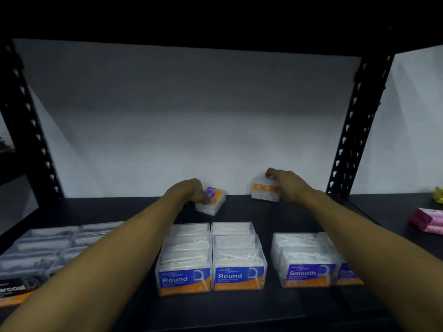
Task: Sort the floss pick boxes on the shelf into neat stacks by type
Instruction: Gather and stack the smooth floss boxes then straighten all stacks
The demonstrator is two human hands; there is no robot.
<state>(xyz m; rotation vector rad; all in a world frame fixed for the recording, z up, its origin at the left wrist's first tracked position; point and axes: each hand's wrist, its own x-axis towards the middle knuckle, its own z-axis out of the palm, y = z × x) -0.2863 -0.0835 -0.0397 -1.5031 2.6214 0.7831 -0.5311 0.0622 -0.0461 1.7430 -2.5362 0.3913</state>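
Note:
Both my arms reach to the back of a dark shelf point(251, 305). My left hand point(191, 191) grips a tilted clear floss pick box point(213, 202) with a blue and orange label. My right hand point(286, 182) holds another clear box point(265, 191) with an orange band, near the back wall. Toward the front stand two rows of "Round" boxes point(211, 259) in the middle. "Smooth" boxes point(309, 259) stand to their right. Flat "Charcoal" boxes point(38, 250) lie at the left, partly hidden by my left forearm.
Black perforated uprights point(352, 125) stand at both back corners of the shelf, before a white wall. Pink packs point(428, 220) and a yellow item point(438, 194) lie at the far right.

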